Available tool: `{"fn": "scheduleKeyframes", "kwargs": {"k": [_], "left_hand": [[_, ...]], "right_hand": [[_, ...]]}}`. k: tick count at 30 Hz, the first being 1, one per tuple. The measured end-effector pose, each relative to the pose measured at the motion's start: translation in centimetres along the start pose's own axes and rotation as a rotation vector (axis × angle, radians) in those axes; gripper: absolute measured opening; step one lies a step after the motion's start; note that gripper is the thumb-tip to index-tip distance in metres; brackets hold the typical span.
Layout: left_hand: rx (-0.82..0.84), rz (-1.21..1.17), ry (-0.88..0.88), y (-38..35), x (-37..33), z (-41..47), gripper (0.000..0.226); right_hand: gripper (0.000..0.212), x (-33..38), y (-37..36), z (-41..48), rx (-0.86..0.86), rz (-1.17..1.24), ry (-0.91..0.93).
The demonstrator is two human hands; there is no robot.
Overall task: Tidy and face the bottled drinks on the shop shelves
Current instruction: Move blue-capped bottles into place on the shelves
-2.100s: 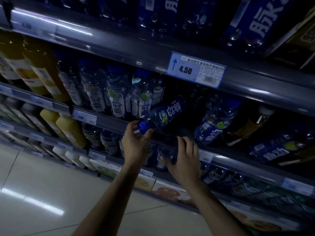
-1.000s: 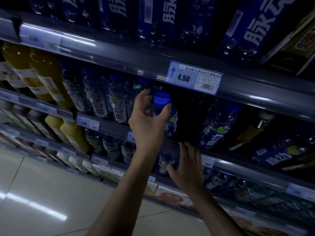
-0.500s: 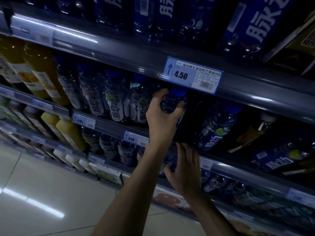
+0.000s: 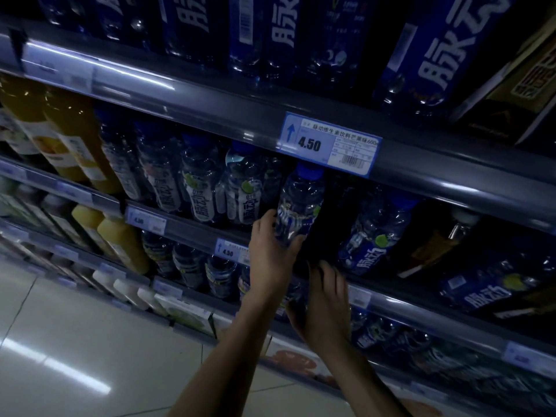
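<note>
A clear bottle with a blue cap and blue label [image 4: 301,203] stands upright on the middle shelf [image 4: 192,228], right of a row of the same drinks [image 4: 204,188]. My left hand [image 4: 272,257] is wrapped around its lower half. My right hand [image 4: 326,302] rests with spread fingers on the shelf's front edge just below and right, holding nothing. Further right, a matching bottle [image 4: 373,236] leans to the left and another bottle [image 4: 493,284] lies tipped over.
Yellow juice bottles [image 4: 69,136] fill the left of the shelf. Large blue bottles [image 4: 436,52] line the shelf above, with a 4.50 price tag [image 4: 331,144] on its edge. More bottles [image 4: 192,263] sit on the lower shelf. Pale floor tiles [image 4: 75,356] lie below left.
My left hand has lifted the bottle from lying on its side, stood it upright on the shelf, and slid down from its cap to its lower body. My right hand stayed on the shelf edge.
</note>
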State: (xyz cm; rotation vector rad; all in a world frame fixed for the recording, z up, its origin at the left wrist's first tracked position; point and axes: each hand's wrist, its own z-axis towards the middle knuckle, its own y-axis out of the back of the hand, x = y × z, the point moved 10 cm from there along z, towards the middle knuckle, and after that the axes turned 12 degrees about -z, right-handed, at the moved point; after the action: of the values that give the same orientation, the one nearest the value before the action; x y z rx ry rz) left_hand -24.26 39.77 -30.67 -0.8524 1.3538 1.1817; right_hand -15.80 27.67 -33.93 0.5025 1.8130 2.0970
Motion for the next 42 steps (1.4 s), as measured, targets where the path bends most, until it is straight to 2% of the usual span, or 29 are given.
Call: {"fn": "scheduleKeyframes", "kwargs": {"k": [4, 9, 13, 17, 21, 28, 31, 37, 42], "left_hand": [[0.0, 0.006, -0.071, 0.6, -0.2, 0.5, 0.049], [0.184, -0.047, -0.107, 0.3, -0.8, 1.7, 0.038], [0.242, 0.046, -0.095, -0.2, -0.6, 2.2, 0.053], [0.168, 0.077, -0.08, -0.7, -0.7, 1.9, 0.075], [0.139, -0.026, -0.048, -1.1, -0.2, 1.9, 0.066], [0.367, -0.015, 0.018, -2.3, 0.5, 3.4, 0.056], [0.351, 0.056, 0.002, -2.2, 0.2, 3.4, 0.061], [0.33, 0.015, -0.041, -2.4, -0.6, 2.8, 0.047], [0.379, 0.051, -0.011, -3.4, -0.3, 3.3, 0.061]], "right_hand": [[0.077, 0.1, -0.1, 0.0, -0.008, -0.015, 0.023], [0.081, 0.1, 0.1, 0.0, -0.001, 0.027, 0.006], [0.077, 0.1, 0.0, 0.0, -0.003, 0.024, 0.001], [0.077, 0.1, 0.0, -0.1, -0.002, -0.004, -0.001], [0.075, 0.0, 0.2, -0.1, -0.004, -0.008, 0.019], [0.079, -0.1, 0.0, -0.1, 0.016, -0.003, -0.017], [0.079, 0.0, 0.1, -0.1, 0.016, -0.007, -0.015], [0.077, 0.0, 0.4, 0.0, -0.007, -0.004, -0.034], [0.076, 0.0, 0.2, 0.1, 0.016, 0.007, -0.036]]}}
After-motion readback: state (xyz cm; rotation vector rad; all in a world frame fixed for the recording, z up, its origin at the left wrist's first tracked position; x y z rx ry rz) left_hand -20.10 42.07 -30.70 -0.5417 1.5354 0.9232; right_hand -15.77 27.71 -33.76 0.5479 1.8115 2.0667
